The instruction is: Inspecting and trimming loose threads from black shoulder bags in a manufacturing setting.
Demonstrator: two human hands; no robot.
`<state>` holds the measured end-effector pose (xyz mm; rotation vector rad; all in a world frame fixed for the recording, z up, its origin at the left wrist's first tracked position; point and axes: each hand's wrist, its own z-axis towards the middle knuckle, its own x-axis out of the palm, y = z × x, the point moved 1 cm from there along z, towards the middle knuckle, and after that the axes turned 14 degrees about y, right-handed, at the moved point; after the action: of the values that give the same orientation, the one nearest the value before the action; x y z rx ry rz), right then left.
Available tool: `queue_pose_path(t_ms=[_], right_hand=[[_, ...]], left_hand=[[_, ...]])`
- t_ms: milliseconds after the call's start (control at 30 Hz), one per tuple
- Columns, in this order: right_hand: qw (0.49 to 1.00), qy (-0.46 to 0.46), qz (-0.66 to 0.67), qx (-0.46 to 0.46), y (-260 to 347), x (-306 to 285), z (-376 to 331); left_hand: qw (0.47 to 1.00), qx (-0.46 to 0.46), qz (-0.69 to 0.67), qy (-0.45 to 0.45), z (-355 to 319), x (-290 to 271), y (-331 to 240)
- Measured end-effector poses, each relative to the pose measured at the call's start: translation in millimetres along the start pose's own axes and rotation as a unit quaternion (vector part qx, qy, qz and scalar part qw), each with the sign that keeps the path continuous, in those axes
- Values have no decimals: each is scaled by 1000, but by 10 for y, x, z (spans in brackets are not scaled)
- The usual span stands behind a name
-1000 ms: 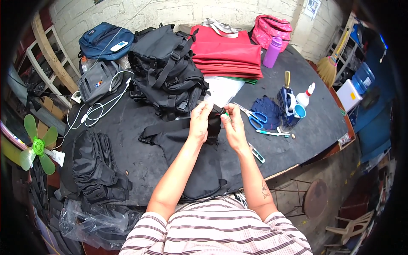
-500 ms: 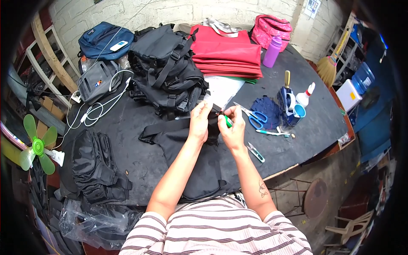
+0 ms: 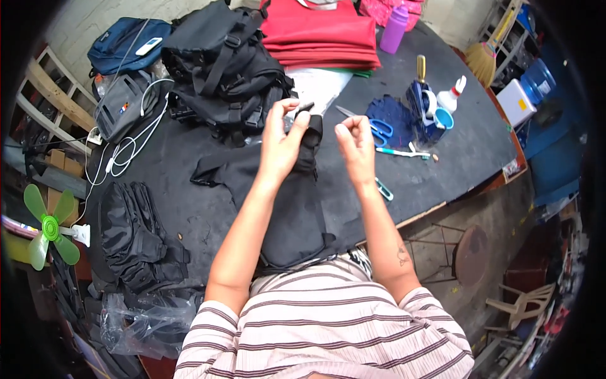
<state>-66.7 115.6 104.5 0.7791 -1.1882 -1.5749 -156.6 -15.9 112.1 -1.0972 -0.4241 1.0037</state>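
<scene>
Left hand (image 3: pixel 281 142) pinches the black fabric bag piece (image 3: pixel 287 202) up by its strap end; right hand (image 3: pixel 355 142) closed (thread, probably) — keep tension steady.

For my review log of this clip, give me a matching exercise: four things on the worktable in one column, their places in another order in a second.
Things:
1. purple plastic bottle
2. green plastic fan
3. blue-handled scissors
4. black fabric piece

Places:
A. under the left hand
B. far edge, beside folded red fabric stack
C. right of the right hand
D. table's left edge

Pairs: 1-B, 2-D, 3-C, 4-A
</scene>
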Motion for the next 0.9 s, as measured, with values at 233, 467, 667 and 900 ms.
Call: queue_pose_path(t_ms=[233, 467, 667, 900], right_hand=[[889, 377, -63, 251, -78, -725, -852], [957, 124, -12, 263, -166, -664, -935], [933, 25, -292, 207, -214, -818, -907], [960, 168, 57, 216, 40, -473, -1109]], left_hand=[[881, -214, -45, 419, -948, -113, -718], [876, -254, -54, 406, -1233, 180, -563], [910, -233, -178, 291, -1094, -39, -553], [904, -281, -219, 237, -1194, 64, -485]])
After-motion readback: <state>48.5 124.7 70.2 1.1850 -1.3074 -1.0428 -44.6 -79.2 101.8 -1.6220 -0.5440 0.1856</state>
